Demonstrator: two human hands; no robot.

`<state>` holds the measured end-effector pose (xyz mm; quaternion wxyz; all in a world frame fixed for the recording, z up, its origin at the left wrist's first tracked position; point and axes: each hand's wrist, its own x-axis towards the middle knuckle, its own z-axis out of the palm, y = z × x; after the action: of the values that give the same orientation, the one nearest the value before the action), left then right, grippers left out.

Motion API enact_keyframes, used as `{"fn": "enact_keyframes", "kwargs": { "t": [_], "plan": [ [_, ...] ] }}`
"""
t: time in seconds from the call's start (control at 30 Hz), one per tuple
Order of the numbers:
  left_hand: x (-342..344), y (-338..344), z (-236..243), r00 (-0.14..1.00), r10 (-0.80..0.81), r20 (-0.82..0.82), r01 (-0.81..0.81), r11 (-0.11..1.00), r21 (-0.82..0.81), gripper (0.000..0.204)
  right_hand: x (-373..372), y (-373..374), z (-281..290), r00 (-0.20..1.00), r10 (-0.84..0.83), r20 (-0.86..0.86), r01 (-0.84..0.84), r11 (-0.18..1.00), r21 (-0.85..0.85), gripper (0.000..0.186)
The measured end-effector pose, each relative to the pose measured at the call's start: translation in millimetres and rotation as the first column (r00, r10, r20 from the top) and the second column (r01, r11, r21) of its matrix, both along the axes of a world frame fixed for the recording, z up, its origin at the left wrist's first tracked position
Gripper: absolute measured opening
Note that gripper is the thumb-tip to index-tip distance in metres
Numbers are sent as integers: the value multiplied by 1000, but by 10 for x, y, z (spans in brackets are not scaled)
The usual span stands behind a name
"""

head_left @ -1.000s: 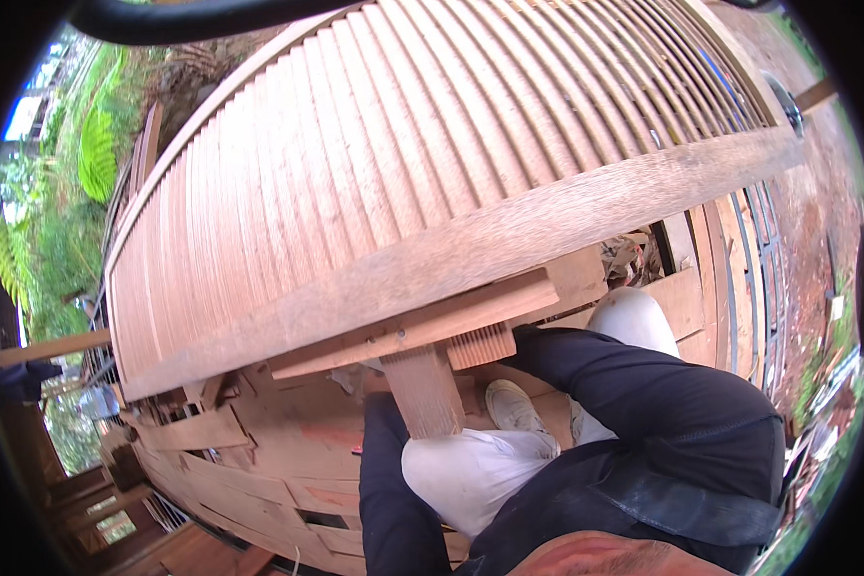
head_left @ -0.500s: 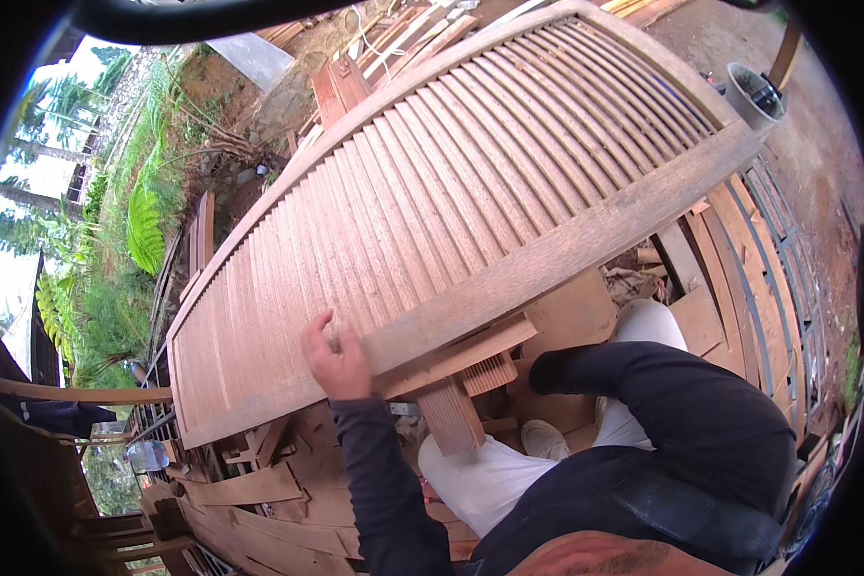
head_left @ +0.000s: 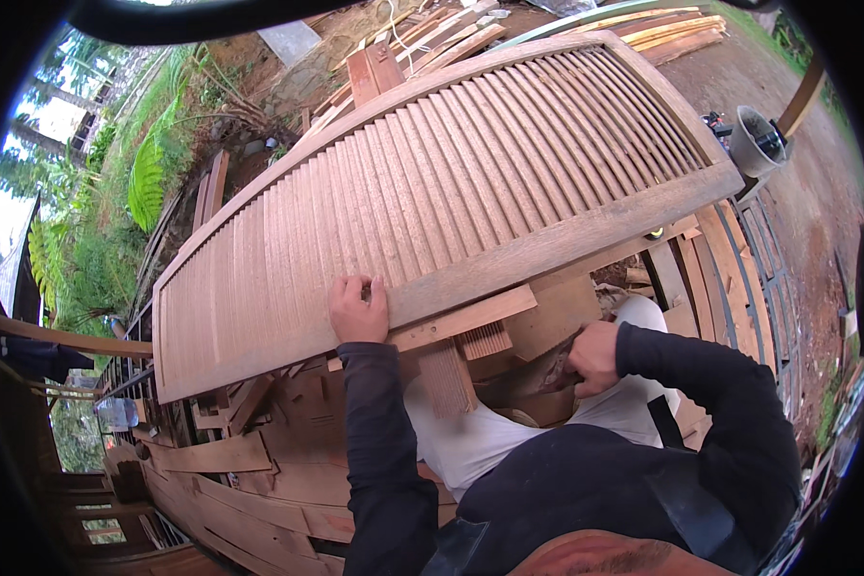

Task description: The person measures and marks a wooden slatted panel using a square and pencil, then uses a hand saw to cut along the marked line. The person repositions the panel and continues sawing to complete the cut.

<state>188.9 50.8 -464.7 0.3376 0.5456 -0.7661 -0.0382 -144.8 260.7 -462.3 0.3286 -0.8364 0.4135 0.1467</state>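
A large wooden louvered door (head_left: pixel 451 187) lies tilted in front of me, its slats running across the frame. My left hand (head_left: pixel 360 309) is at the near frame rail, fingers curled over its edge and resting against the slats. Above my thigh, on the near side of the door, my right hand (head_left: pixel 595 357) is closed. What its fingers hold, if anything, I cannot make out. Wooden support pieces (head_left: pixel 466 322) jut out under the near rail, and one short board (head_left: pixel 446 379) points down between my legs.
Loose planks (head_left: pixel 442 43) are piled beyond the door. At the far right hangs a grey bucket (head_left: pixel 758 144) with dark items inside. Boards and a metal grille (head_left: pixel 773 278) stand on the right. Wood offcuts (head_left: pixel 221 456) cover the ground at the lower left.
My right hand has come out from beneath the door's near edge, back toward my lap. My left hand has settled onto the rail, fingers curling down. The view has shifted.
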Motion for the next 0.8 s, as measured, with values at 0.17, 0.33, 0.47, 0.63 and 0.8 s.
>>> {"fn": "enact_keyframes", "kwargs": {
  "t": [0.17,0.33,0.47,0.63,0.8],
  "plan": [
    [25,72,7,995,-101,1,101,995,12,20,-394,310,588,934,-294,202,273,954,127,57],
    [123,122,15,982,-174,73,175,985,-11,22,-913,857,1150,805,-402,437,429,902,40,48],
    [38,76,10,981,-150,122,150,989,14,22,-1367,1698,1573,715,-547,436,660,734,-161,35],
    [-453,129,135,959,-216,184,240,964,-116,20,-1479,3317,1998,339,-821,458,870,88,-486,37],
    [-1358,101,108,864,-496,-80,502,862,68,19,-1414,4416,1753,-118,-676,727,812,-488,-321,32]
  ]
}}
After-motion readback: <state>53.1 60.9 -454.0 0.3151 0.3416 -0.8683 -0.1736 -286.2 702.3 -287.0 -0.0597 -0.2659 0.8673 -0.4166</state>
